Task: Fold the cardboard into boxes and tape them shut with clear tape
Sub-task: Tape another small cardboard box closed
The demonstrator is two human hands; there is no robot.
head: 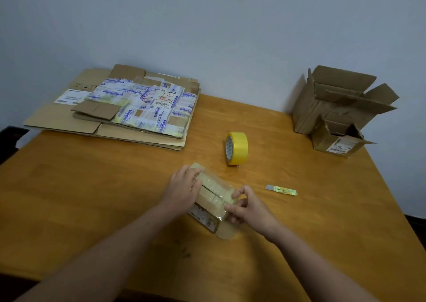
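A small cardboard box point(213, 194) lies on the wooden table point(92, 198) in front of me, its top flaps closed with a strip of clear tape along the seam. My left hand point(183, 188) presses on the box's far left end. My right hand point(246, 206) pinches the tape at the box's near right end. A shipping label shows on the box's near side. A yellowish roll of tape point(237, 148) stands on its edge just beyond the box. A small cutter blade point(281, 190) lies to the right of the box.
A stack of flattened cardboard sheets point(119, 110) with printed tape and labels lies at the table's far left. Two open cardboard boxes, a larger one point(338, 98) and a smaller one point(338, 138), stand at the far right corner against the wall.
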